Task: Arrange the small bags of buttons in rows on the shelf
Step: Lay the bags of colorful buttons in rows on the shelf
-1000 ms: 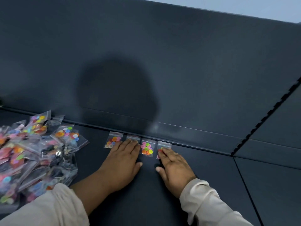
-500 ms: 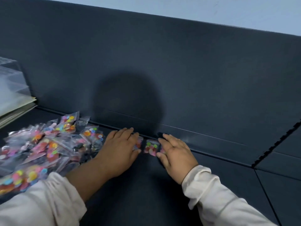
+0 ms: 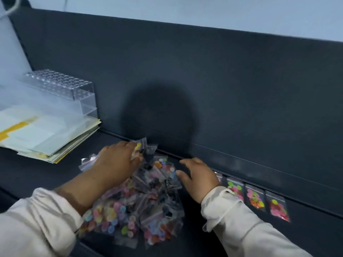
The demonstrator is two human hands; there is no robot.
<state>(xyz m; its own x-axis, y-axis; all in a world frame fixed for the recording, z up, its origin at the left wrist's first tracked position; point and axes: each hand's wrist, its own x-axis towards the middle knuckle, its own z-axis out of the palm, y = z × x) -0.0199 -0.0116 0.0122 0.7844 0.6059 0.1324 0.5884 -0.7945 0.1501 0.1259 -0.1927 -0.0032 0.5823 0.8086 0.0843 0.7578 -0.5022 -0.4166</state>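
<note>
At 6 o'clock, the pile of button bags [image 3: 141,210] lies on the shelf [image 3: 46,173]. Your hands have left the short row [image 3: 256,198] at 4 o'clock. Your right hand [image 3: 198,175] hovers released. Your left hand [image 3: 115,162] reaches the pile's far edge at 11 o'clock, grip unclear. You are probably fetching the next bag.
</note>
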